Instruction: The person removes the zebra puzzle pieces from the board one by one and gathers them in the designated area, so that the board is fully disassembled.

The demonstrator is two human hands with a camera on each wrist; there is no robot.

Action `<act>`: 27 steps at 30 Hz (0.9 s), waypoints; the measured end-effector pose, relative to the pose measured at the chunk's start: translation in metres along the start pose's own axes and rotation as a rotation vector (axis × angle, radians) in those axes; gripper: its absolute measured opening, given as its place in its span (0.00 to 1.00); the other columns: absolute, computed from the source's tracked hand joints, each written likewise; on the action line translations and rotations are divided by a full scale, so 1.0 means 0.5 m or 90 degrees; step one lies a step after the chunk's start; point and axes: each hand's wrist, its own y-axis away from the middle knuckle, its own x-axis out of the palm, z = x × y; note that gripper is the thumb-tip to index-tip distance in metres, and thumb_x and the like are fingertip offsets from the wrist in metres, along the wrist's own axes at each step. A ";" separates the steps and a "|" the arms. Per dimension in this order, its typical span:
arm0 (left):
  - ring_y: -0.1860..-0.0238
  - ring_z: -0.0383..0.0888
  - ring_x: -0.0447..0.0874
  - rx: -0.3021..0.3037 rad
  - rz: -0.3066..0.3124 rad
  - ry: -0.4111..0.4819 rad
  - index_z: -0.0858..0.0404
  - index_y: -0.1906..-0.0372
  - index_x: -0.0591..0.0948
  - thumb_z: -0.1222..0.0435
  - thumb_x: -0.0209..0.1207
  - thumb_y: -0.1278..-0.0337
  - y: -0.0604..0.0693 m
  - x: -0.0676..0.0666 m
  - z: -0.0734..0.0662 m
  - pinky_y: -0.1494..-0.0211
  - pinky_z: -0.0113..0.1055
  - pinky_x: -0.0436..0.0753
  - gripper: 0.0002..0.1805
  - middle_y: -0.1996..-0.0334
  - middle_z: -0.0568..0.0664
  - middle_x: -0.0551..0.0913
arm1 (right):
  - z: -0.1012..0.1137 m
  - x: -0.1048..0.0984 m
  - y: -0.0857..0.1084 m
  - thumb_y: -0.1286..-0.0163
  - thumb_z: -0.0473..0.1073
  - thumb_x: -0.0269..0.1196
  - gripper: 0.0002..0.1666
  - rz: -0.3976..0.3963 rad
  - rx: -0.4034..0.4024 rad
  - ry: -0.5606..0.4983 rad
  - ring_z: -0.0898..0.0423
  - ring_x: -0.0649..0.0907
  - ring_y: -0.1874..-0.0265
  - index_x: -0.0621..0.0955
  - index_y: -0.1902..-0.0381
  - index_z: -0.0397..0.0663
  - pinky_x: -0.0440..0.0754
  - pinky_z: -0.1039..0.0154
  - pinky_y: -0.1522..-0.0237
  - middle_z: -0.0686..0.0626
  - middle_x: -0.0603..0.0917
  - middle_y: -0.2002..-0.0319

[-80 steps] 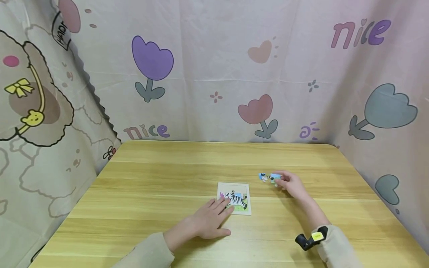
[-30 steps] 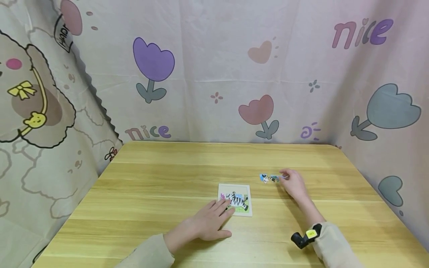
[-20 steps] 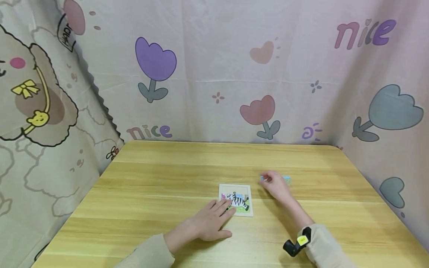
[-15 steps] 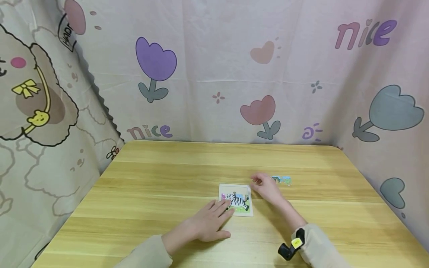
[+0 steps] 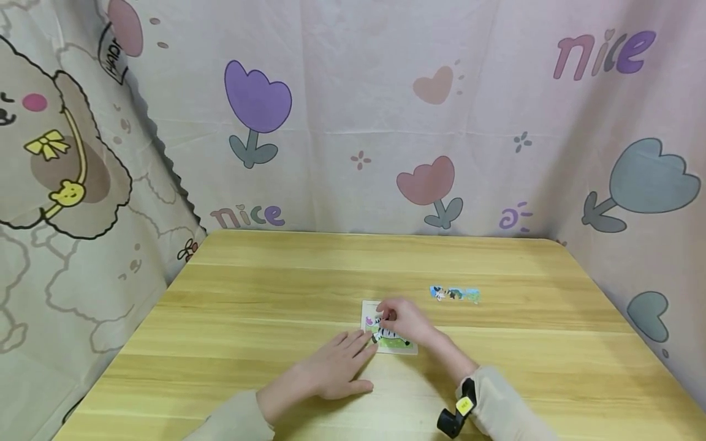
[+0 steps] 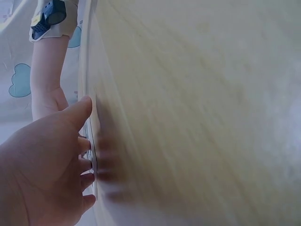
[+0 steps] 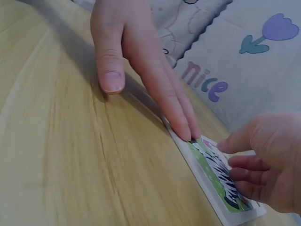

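A pale pink cloth curtain (image 5: 331, 98) printed with tulips, hearts and the word "nice" stands behind and around the light wood-grain bench (image 5: 231, 318). The bench's far edge runs straight to two rounded corners, close against the cloth. A broad stretch of plain wood lies between the hands and the left edge; another lies toward the far edge.

The person's bare left hand (image 5: 336, 367), in a cream sleeve, lies with fingers straight and thumb spread, its fingertips touching the left border of the board and gripping nothing. The bare right hand (image 5: 409, 323) reaches over the board with fingers curled and tips low at the picture; whether they pinch a piece cannot be told. A small black wrist camera with a yellow label (image 5: 464, 405) is strapped to the right arm.

The thin, off-white, square puzzle board (image 7: 209, 188) lies flat on the bench between the hands, bearing a black-and-white zebra picture (image 5: 389, 335). Smallest, a row of blue-and-green cardboard-like puzzle pieces (image 5: 455, 294) lies beyond and right of it, well in from the bench's right edge.

Only the head view shows that row. The right wrist view shows the gap under the curled fingers; the left wrist view shows the left palm, but hardly the board.
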 end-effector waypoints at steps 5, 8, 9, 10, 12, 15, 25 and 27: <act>0.29 0.50 0.46 0.004 -0.002 -0.010 0.60 0.29 0.56 0.38 0.36 0.36 -0.006 0.001 0.000 0.30 0.46 0.52 0.40 0.29 0.56 0.50 | 0.003 0.006 -0.003 0.47 0.32 0.67 0.14 0.030 -0.001 0.034 0.58 0.74 0.72 0.80 0.61 0.35 0.75 0.67 0.70 0.51 0.76 0.73; 0.29 0.50 0.47 0.003 -0.007 -0.020 0.60 0.29 0.57 0.39 0.37 0.36 -0.010 0.002 -0.001 0.30 0.45 0.53 0.39 0.29 0.56 0.51 | 0.006 0.005 -0.006 0.48 0.34 0.68 0.14 0.036 -0.005 0.082 0.57 0.74 0.70 0.81 0.62 0.37 0.76 0.64 0.68 0.50 0.76 0.71; 0.29 0.50 0.47 0.003 -0.009 -0.021 0.60 0.29 0.57 0.39 0.37 0.36 -0.010 0.002 -0.001 0.30 0.45 0.53 0.39 0.29 0.56 0.51 | 0.007 0.005 -0.007 0.49 0.34 0.68 0.14 0.040 -0.006 0.096 0.57 0.74 0.70 0.81 0.62 0.37 0.76 0.63 0.67 0.50 0.76 0.71; 0.29 0.50 0.47 0.003 -0.011 -0.024 0.60 0.29 0.57 0.39 0.37 0.36 -0.012 0.002 -0.001 0.30 0.45 0.53 0.39 0.29 0.56 0.51 | 0.008 0.004 -0.008 0.49 0.34 0.68 0.14 0.043 -0.004 0.108 0.57 0.74 0.70 0.81 0.63 0.38 0.75 0.62 0.67 0.50 0.75 0.71; 0.29 0.50 0.47 0.002 -0.014 -0.024 0.60 0.29 0.57 0.39 0.38 0.36 -0.013 0.002 -0.002 0.30 0.45 0.54 0.39 0.29 0.56 0.51 | 0.011 0.003 -0.010 0.49 0.35 0.68 0.13 0.055 0.007 0.117 0.57 0.73 0.70 0.81 0.63 0.38 0.75 0.61 0.67 0.50 0.75 0.71; 0.29 0.51 0.48 0.001 -0.014 -0.020 0.61 0.29 0.58 0.39 0.38 0.36 -0.013 0.001 -0.004 0.30 0.45 0.54 0.39 0.29 0.56 0.52 | 0.017 0.001 -0.012 0.48 0.34 0.68 0.13 0.070 0.030 0.107 0.57 0.72 0.70 0.80 0.63 0.37 0.74 0.60 0.66 0.50 0.74 0.71; 0.29 0.50 0.47 -0.001 -0.005 -0.009 0.61 0.29 0.58 0.39 0.39 0.37 -0.013 -0.003 -0.005 0.30 0.45 0.54 0.39 0.29 0.56 0.51 | 0.016 0.007 -0.010 0.48 0.29 0.66 0.09 0.048 0.057 0.039 0.57 0.71 0.72 0.76 0.70 0.40 0.72 0.66 0.71 0.51 0.72 0.73; 0.29 0.50 0.47 -0.002 -0.004 -0.007 0.61 0.29 0.57 0.39 0.39 0.37 -0.013 -0.003 -0.005 0.30 0.45 0.54 0.40 0.29 0.56 0.51 | 0.014 0.009 -0.010 0.48 0.29 0.66 0.10 0.041 0.061 0.017 0.58 0.71 0.74 0.75 0.71 0.42 0.71 0.67 0.73 0.51 0.72 0.74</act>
